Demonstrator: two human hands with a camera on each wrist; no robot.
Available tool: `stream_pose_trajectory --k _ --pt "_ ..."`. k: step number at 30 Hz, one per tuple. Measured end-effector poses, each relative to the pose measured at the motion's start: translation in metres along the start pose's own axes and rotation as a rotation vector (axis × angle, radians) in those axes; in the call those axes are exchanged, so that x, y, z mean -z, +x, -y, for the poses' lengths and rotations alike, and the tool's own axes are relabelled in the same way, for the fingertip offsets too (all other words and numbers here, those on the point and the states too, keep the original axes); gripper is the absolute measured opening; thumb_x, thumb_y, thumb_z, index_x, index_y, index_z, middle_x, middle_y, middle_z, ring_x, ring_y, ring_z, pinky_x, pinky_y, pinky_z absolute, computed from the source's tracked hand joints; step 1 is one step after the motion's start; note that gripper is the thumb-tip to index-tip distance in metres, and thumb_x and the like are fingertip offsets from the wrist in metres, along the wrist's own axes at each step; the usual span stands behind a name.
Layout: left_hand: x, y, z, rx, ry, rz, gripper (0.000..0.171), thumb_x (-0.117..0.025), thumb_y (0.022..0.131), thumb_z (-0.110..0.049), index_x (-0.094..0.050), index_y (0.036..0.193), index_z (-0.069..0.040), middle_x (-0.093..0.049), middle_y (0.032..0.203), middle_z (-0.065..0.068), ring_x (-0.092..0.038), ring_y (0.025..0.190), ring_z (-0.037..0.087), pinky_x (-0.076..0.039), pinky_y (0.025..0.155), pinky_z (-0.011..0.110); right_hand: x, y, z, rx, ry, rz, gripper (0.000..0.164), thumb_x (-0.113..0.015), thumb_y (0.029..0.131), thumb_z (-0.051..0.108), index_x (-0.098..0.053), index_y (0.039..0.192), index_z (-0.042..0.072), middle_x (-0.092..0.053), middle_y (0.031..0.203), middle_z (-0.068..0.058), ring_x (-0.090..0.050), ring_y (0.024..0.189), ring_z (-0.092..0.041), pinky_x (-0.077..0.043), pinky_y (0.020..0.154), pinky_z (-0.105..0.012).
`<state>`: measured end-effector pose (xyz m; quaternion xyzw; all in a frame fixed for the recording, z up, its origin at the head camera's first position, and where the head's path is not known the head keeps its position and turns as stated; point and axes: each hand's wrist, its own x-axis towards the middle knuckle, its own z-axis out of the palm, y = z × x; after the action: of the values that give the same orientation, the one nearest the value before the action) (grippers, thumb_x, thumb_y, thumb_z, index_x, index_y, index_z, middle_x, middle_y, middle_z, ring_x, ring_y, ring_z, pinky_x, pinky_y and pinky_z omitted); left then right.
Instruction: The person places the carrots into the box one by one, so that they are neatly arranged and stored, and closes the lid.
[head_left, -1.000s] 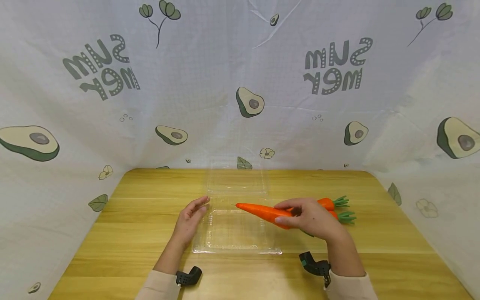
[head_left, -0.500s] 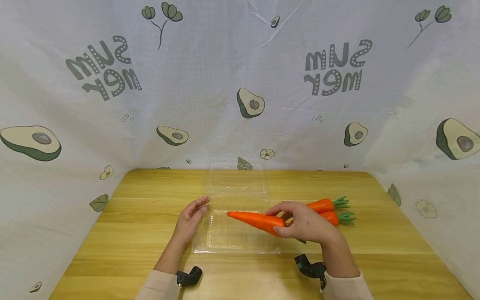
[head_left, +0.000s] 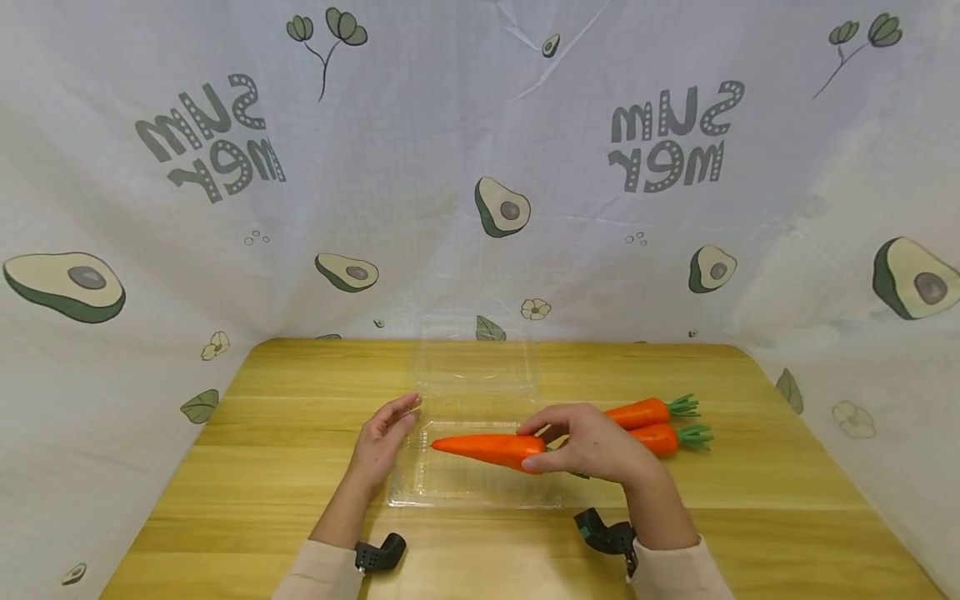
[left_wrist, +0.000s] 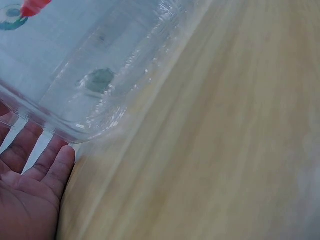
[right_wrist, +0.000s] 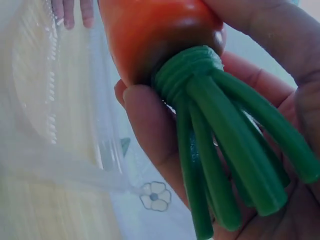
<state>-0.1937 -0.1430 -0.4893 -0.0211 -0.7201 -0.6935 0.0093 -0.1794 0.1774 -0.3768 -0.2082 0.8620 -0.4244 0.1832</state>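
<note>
My right hand (head_left: 592, 442) grips a carrot (head_left: 487, 448) by its thick end, thumb and fingers on opposite sides, the pointed tip towards the left. Its green stalks (right_wrist: 230, 145) fan out over the palm in the right wrist view. Below the carrot lies the base of a clear plastic clamshell container (head_left: 472, 504), its lid (head_left: 476, 383) folded back. At the container's left side rests my left hand (head_left: 381, 442), fingers relaxed and touching the wall (left_wrist: 55, 132). Whether the carrot touches the container's floor, I cannot tell.
Two more carrots, one behind (head_left: 637, 412) and one in front (head_left: 660, 437), lie right of the container, partly hidden by my right hand. All this is on a wooden table (head_left: 285, 467). A printed curtain (head_left: 420, 167) hangs behind and at both sides.
My right hand has carried the carrot left and down over the container base, and the carrot has turned closer to level. My left hand stays at the container's side.
</note>
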Motion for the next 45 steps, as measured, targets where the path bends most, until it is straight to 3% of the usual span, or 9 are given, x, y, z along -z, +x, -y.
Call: stream_pose_trajectory --k 16,26,45 --pt "0.001 -0.002 0.001 0.011 -0.001 -0.014 0.040 -0.056 0.104 -0.013 -0.057 0.144 -0.006 -0.059 0.148 0.015 -0.058 0.135 0.035 -0.047 0.100 0.016 -0.024 0.025 0.004 -0.001 -0.031 0.058 0.030 -0.086 0.082 0.036 -0.076 0.109 0.029 -0.072 0.117 0.003 -0.067 0.104 -0.018 -0.057 0.084 -0.038" --pt "-0.001 -0.001 0.001 0.007 -0.019 -0.005 0.041 -0.055 0.105 -0.011 -0.055 0.144 -0.004 -0.058 0.148 0.017 -0.057 0.136 0.035 -0.046 0.100 0.015 -0.025 0.025 -0.001 -0.033 -0.014 0.105 0.033 -0.086 0.083 0.030 -0.076 0.113 0.019 -0.073 0.116 0.003 -0.067 0.102 -0.017 -0.058 0.083 -0.035" --pt "0.000 0.002 0.003 -0.005 -0.013 -0.001 0.040 -0.055 0.104 -0.008 -0.056 0.144 -0.003 -0.058 0.148 0.018 -0.057 0.135 0.037 -0.047 0.098 0.013 -0.029 0.023 0.000 -0.047 -0.048 0.143 0.025 -0.086 0.081 0.024 -0.076 0.103 0.022 -0.073 0.106 0.004 -0.068 0.095 -0.016 -0.058 0.076 -0.033"
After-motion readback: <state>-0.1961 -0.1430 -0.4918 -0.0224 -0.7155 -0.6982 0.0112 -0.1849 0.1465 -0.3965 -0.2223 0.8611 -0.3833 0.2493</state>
